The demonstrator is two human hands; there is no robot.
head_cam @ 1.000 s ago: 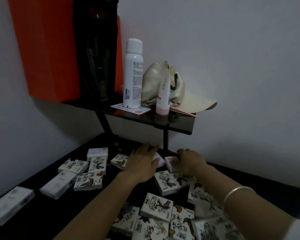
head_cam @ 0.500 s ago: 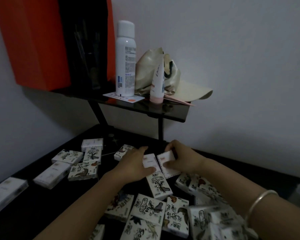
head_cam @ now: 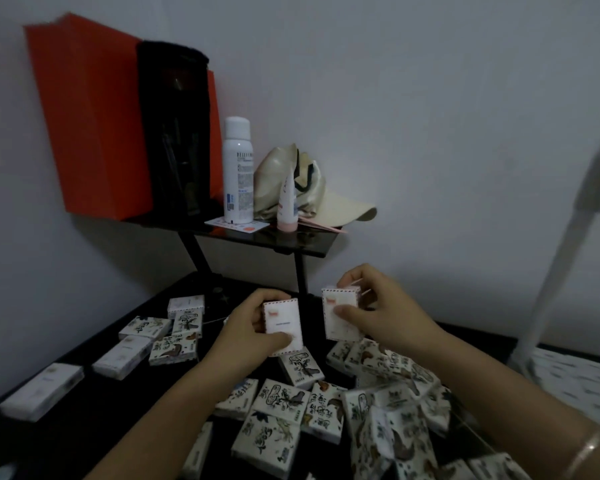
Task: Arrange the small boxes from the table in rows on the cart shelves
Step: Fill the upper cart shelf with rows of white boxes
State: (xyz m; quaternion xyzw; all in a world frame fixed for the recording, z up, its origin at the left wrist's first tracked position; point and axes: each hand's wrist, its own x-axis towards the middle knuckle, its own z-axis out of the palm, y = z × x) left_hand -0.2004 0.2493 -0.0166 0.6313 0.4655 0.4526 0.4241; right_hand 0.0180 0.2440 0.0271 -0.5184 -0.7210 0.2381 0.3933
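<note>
White box (head_cam: 283,328) gripped upright, left hand (head_cam: 246,329) — second box (head_cam: 340,315), right hand (head_cam: 383,315).

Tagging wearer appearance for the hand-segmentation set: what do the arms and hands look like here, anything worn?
Both forearms are bare, with no sleeves in frame and no gloves. The left hand shows no ring, watch or band. The right hand is likewise bare, and that arm carries one thin, plain, shiny silver-toned bangle. No markings show in the dim light.
</note>
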